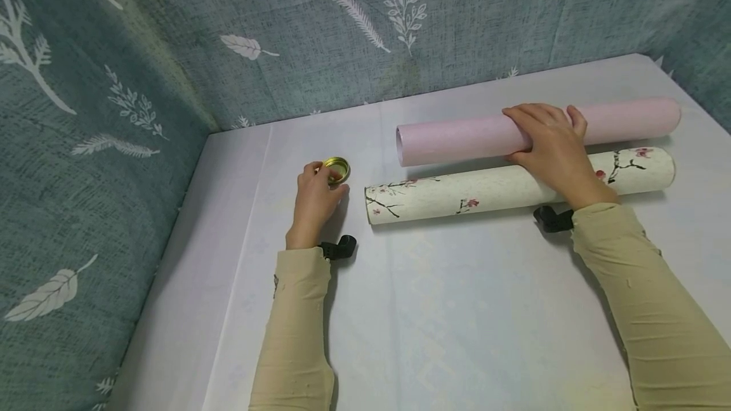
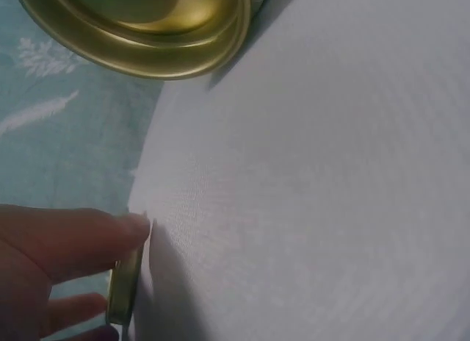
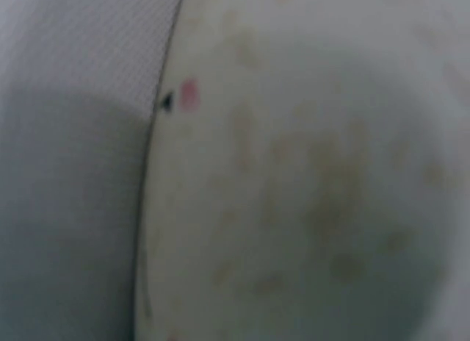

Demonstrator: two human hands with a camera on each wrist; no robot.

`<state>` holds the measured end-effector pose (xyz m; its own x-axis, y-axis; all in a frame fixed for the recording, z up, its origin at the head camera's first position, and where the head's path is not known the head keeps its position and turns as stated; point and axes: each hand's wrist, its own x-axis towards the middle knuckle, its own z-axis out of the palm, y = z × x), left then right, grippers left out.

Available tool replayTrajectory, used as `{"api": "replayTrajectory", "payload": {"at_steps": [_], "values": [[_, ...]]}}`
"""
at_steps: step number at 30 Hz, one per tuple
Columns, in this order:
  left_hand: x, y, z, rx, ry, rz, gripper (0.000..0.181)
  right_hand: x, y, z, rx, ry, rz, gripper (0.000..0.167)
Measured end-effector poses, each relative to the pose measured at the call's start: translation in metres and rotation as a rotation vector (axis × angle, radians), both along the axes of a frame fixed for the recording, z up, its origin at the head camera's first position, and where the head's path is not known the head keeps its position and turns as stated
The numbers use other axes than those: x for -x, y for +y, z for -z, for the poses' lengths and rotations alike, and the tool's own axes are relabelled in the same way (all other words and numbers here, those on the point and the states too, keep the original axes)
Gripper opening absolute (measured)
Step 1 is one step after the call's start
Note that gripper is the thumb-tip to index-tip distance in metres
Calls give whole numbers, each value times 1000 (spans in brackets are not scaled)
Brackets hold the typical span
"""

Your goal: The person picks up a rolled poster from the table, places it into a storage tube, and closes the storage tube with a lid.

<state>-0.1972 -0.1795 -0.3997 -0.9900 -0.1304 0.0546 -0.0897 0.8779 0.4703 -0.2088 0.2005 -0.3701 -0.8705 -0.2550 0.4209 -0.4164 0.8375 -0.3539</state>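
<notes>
At the left of the table in the head view, my left hand (image 1: 314, 202) bends its fingers over a shallow round gold lid (image 1: 341, 165). In the left wrist view, the fingers (image 2: 81, 242) pinch a thin gold edge (image 2: 123, 300), while a large gold rim (image 2: 183, 62) fills the top; whether both belong to one piece I cannot tell. My right hand (image 1: 554, 144) grips a pink wallpaper roll (image 1: 457, 138) from above, thumb on its near side. Nearer to me lies a cream wallpaper roll (image 1: 422, 200) with a blossom print, beneath the right wrist. The right wrist view shows its blurred surface (image 3: 294, 194) only.
A pale cloth covers the table (image 1: 445, 309). Teal leaf-patterned fabric (image 1: 320, 37) stands along the back and left sides. Both rolls lie nearly parallel across the right half, and the gold lid sits left of their ends. Small black devices (image 1: 341, 247) are worn at the wrists.
</notes>
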Motion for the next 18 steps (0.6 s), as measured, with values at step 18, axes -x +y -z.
{"api": "replayTrajectory", "payload": {"at_steps": [18], "values": [[-1, 4, -1, 96, 12, 6, 16, 0, 0, 0, -3, -6, 2, 70]]}}
